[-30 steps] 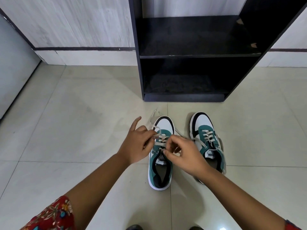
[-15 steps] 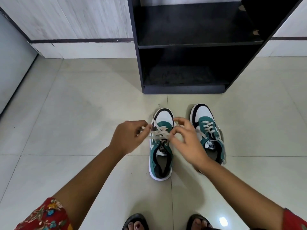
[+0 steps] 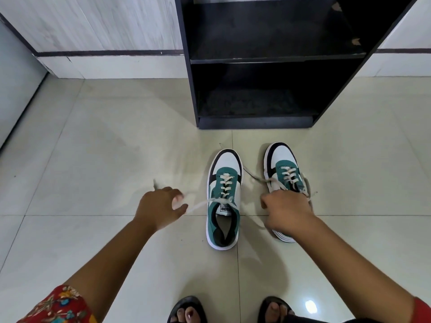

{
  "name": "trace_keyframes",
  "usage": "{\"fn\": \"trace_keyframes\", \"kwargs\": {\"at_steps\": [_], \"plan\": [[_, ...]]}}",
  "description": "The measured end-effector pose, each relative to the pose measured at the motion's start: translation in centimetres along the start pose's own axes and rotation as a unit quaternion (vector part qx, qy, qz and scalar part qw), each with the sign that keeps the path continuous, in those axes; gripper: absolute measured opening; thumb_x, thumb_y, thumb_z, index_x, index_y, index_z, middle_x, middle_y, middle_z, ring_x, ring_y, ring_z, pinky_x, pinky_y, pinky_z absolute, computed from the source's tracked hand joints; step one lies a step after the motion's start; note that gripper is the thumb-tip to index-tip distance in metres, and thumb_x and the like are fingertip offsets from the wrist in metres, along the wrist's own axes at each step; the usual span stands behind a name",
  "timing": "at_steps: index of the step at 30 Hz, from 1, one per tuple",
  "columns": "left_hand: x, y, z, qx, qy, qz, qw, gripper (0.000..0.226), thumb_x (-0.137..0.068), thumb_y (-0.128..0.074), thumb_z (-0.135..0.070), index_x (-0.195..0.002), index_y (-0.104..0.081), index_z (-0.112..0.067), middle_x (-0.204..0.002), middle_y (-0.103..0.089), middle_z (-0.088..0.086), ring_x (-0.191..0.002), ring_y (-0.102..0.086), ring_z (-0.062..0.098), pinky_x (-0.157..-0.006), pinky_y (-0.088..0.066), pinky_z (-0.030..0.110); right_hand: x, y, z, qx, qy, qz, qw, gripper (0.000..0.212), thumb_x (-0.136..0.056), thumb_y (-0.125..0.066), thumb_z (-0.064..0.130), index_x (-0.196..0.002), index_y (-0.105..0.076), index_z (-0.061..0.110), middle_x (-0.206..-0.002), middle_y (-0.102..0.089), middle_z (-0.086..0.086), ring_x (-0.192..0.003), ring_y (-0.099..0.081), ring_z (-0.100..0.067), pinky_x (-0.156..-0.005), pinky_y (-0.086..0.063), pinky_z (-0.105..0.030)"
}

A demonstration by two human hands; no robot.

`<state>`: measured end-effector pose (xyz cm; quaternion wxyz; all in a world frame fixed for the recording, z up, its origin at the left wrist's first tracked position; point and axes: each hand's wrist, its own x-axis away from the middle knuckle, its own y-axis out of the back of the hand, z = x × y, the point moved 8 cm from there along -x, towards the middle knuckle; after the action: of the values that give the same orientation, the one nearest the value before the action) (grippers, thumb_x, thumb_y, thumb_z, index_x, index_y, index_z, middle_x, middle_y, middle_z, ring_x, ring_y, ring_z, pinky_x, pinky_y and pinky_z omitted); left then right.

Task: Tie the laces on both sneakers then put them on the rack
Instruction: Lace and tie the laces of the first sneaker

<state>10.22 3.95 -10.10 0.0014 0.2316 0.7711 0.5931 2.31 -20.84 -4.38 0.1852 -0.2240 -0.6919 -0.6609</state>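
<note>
Two white, teal and black sneakers stand side by side on the tiled floor, toes toward the black rack. The left sneaker has its cream lace stretched out to both sides from the top eyelets. My left hand pinches the left lace end, pulled out to the left of the shoe. My right hand grips the other end and hides the heel half of the right sneaker. Loose lace from the right sneaker trails over its sides.
The rack has two dark open shelves and stands against a pale wood-panel wall. A grey door or panel closes the left side. My feet in black sandals are at the bottom edge. Beige floor tiles surround the shoes.
My hands, close together over the left sneaker's laces before, have moved apart sideways, pulling the lace ends taut. The view has tilted down, showing my feet.
</note>
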Motion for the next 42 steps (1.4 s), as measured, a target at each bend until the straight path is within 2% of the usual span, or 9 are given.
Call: {"fn": "trace_keyframes", "kwargs": {"at_steps": [4,9,16,20,27,30,33,35,42], "plan": [[0.2,-0.3,-4.1,0.206,-0.112,0.007,0.972,0.038,-0.08,-0.054,-0.03,-0.118,-0.057,-0.031,-0.119,-0.06,-0.01,-0.111,-0.054,0.009,-0.094,-0.044,0.029,-1.5,0.0,2.4,-0.16,0.048,-0.069,0.984,0.034,-0.084,-0.052,0.044,-0.108,-0.061,0.021,-0.111,-0.065,-0.001,-0.102,-0.06,-0.023,-0.079,-0.049,-0.034],[0.4,0.0,-6.4,0.308,-0.114,-0.016,0.944,0.012,-0.083,-0.064,-0.019,-0.092,-0.066,-0.026,-0.106,-0.064,-0.013,-0.103,-0.057,0.001,-0.095,-0.046,0.03,-2.6,-1.0,3.7,-0.324,0.036,-0.125,0.937,0.032,-0.074,-0.066,0.05,-0.076,-0.058,0.019,-0.084,-0.065,0.001,-0.079,-0.06,-0.019,-0.07,-0.049,-0.034],[-0.6,-0.7,-6.5,0.276,-0.136,0.016,0.951,0.042,-0.094,-0.048,-0.019,-0.13,-0.042,-0.038,-0.137,-0.045,-0.018,-0.122,-0.046,0.001,-0.102,-0.037,0.02,-2.5,-0.7,2.9,-0.382,0.059,-0.108,0.916,0.018,-0.083,-0.064,0.034,-0.07,-0.06,0.022,-0.062,-0.06,0.011,-0.06,-0.058,-0.007,-0.064,-0.049,-0.027],[-1.5,-0.1,-7.3,0.2,-0.173,-0.03,0.964,0.014,-0.089,-0.055,-0.018,-0.101,-0.062,-0.021,-0.125,-0.058,-0.008,-0.111,-0.055,0.011,-0.09,-0.048,0.032,-1.8,-1.0,1.7,-0.317,0.043,-0.082,0.944,0.023,-0.085,-0.059,0.038,-0.066,-0.056,0.024,-0.053,-0.058,0.007,-0.061,-0.063,-0.014,-0.066,-0.052,-0.032],[0.9,1.1,-3.4,0.207,-0.123,-0.103,0.965,0.005,-0.083,-0.059,-0.023,-0.086,-0.062,-0.022,-0.087,-0.069,-0.01,-0.083,-0.062,0.003,-0.078,-0.049,0.028,-1.8,-0.5,-0.8,-0.138,0.006,-0.098,0.985,0.02,-0.083,-0.059,0.036,-0.086,-0.068,0.019,-0.101,-0.068,-0.003,-0.109,-0.053,-0.024,-0.081,-0.044,-0.033],[1.4,-0.3,-3.9,0.185,-0.124,-0.072,0.972,0.015,-0.081,-0.05,-0.036,-0.089,-0.056,-0.024,-0.085,-0.065,-0.014,-0.084,-0.06,0.004,-0.101,-0.039,0.04,-2.2,-1.0,0.9,-0.045,0.039,-0.09,0.994,0.034,-0.082,-0.055,0.046,-0.104,-0.066,0.022,-0.12,-0.06,0.001,-0.121,-0.04,-0.024,-0.097,-0.036,-0.041],[0.9,-0.4,-4.8,0.176,-0.118,-0.066,0.975,0.032,-0.084,-0.044,-0.049,-0.112,-0.05,-0.035,-0.082,-0.063,-0.015,-0.092,-0.057,-0.002,-0.117,-0.008,0.038,-2.6,-1.1,3.0,-0.133,0.071,-0.094,0.984,0.049,-0.081,-0.055,0.052,-0.123,-0.054,0.026,-0.132,-0.054,0.005,-0.127,-0.038,-0.022,-0.105,-0.03,-0.043],[0.6,0.1,-5.7,0.148,-0.136,-0.075,0.977,0.036,-0.087,-0.039,-0.053,-0.118,-0.051,-0.04,-0.079,-0.063,-0.013,-0.092,-0.054,-0.004,-0.116,0.003,0.036,-2.7,-0.8,3.9,-0.204,0.072,-0.12,0.969,0.04,-0.08,-0.057,0.05,-0.111,-0.06,0.026,-0.123,-0.059,0.006,-0.121,-0.045,-0.02,-0.101,-0.034,-0.038],[0.5,1.2,-6.6,0.078,-0.19,-0.139,0.969,0.028,-0.089,-0.046,-0.042,-0.085,-0.069,-0.027,-0.071,-0.066,-0.012,-0.071,-0.06,0.007,-0.115,-0.013,0.044,-2.4,-1.5,2.6,-0.33,0.045,-0.134,0.933,0.012,-0.085,-0.06,0.037,-0.079,-0.059,0.026,-0.091,-0.07,0.008,-0.088,-0.065,-0.015,-0.073,-0.053,-0.036]]}}
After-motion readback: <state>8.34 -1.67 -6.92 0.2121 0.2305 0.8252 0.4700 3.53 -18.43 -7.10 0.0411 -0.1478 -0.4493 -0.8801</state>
